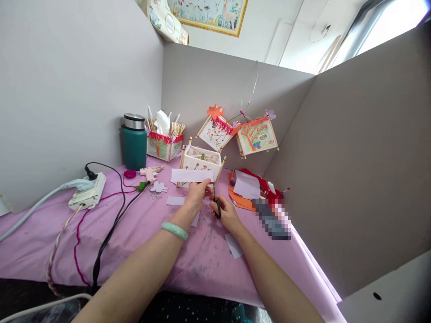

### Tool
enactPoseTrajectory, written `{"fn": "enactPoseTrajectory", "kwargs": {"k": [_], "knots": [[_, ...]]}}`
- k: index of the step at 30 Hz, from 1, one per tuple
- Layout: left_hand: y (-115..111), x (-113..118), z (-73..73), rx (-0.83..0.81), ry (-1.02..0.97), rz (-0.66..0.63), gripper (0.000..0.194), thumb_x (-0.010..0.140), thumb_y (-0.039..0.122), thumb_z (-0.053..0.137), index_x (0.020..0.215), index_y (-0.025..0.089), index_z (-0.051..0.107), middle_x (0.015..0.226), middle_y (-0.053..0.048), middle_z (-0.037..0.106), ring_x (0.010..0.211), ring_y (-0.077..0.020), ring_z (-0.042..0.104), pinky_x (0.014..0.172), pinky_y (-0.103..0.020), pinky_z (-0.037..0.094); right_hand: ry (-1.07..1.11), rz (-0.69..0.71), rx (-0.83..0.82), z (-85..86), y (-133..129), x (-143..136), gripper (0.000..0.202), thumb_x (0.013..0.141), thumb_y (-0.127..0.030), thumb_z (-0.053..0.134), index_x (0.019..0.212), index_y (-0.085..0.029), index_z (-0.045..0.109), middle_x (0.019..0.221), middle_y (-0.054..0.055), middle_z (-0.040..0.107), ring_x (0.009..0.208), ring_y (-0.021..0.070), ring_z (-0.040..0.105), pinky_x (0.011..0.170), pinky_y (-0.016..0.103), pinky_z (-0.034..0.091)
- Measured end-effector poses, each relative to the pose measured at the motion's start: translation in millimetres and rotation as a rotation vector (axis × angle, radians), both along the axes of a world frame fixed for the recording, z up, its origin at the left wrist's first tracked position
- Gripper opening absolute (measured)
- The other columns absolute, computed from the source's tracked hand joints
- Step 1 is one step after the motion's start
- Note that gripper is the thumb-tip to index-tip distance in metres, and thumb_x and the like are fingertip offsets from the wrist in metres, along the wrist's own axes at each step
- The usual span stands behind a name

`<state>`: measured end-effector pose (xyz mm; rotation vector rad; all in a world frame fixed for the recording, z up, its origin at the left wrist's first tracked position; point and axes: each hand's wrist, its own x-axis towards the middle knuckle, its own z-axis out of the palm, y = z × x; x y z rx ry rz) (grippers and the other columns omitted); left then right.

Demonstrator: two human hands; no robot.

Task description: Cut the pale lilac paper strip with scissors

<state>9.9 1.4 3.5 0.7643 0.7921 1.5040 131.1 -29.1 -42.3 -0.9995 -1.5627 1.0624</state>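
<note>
Two hands work close together over the lilac cloth (202, 273), with one pale paper strip (191, 175) between them and the wooden-framed box (202, 158) behind. The strip's long axis runs left to right; most of it extends leftward past the left hand (198, 194), which is nearer and pinches it near its right end. The scissors (218, 211) are gripped in the right hand (227, 213), fingers at the black handle, blades pointing away from the person and crossing the strip's axis at its right end. Whether the blades are parted or closed cannot be told.

Surroundings, left to right: a white power strip (88, 193) carries plugs, its cords well apart from the hands. A teal bottle (134, 146) stands upright; near its base lie magenta yarn (129, 174) and a pink glue gun (151, 174). Beside the bottle, a decorated holder (159, 147) contains sticks. A flower-shaped cutout (159, 187) lies nearer the person, and a small paper rectangle (175, 201) just left of the left hand.

The wooden-framed box limits room directly beyond the strip; contact between them cannot be confirmed. Two drawn-on panels, a left one (215, 134) and a right one (258, 136), are tilted above and behind. A loose paper piece (234, 245) lies beside the right forearm. Orange sheets (239, 202) lie right of the right hand, partly under a pale sheet (247, 185).
</note>
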Motion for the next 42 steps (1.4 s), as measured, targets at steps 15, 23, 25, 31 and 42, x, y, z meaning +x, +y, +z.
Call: {"fn": "enactPoseTrajectory", "kwargs": {"k": [15,23,25,31,42], "knots": [[-2.3,1.5,2.0,0.000,0.012,0.017,0.015,0.063,0.023,0.067,0.068,0.010,0.060,0.048,0.000,0.054,0.040,-0.0107,0.050,0.044,-0.024,0.039,-0.028,-0.032,0.033,-3.5,2.8,2.0,0.034,0.078,-0.044,0.063,0.099,-0.018,0.059,0.061,-0.004,0.053,0.052,0.0112,0.047,0.050,0.024,0.039],[-2.4,1.4,1.5,0.019,0.004,0.012,0.017,0.062,0.022,0.067,0.071,0.010,0.060,0.051,-0.001,0.056,0.041,-0.0105,0.050,0.043,-0.024,0.039,-0.041,-0.039,0.035,-4.5,3.4,2.3,0.032,0.078,-0.042,0.064,0.098,-0.018,0.058,0.060,-0.005,0.052,0.052,0.0110,0.048,0.051,0.023,0.038],[-2.7,1.7,1.6,0.015,0.007,0.011,0.016,0.063,0.022,0.067,0.070,0.010,0.060,0.049,-0.001,0.056,0.040,-0.0104,0.049,0.043,-0.024,0.039,-0.039,-0.046,0.030,-4.8,3.9,2.0,0.033,0.077,-0.043,0.064,0.098,-0.017,0.059,0.060,-0.004,0.053,0.052,0.0112,0.048,0.051,0.023,0.039],[-3.6,2.9,1.6,0.000,0.022,-0.002,0.014,0.066,0.021,0.066,0.069,0.009,0.060,0.043,-0.001,0.053,0.039,-0.0108,0.049,0.046,-0.024,0.041,-0.007,-0.049,0.017,-2.9,3.6,0.7,0.036,0.075,-0.044,0.065,0.098,-0.017,0.059,0.063,-0.003,0.054,0.053,0.0112,0.049,0.051,0.024,0.040],[-3.6,2.8,2.7,-0.009,0.026,-0.007,0.011,0.068,0.019,0.064,0.069,0.008,0.061,0.042,-0.001,0.054,0.038,-0.0110,0.050,0.045,-0.023,0.042,-0.035,-0.053,0.043,-3.5,4.1,2.9,0.036,0.076,-0.045,0.065,0.098,-0.017,0.059,0.062,-0.004,0.053,0.053,0.0112,0.047,0.050,0.024,0.037]]}}
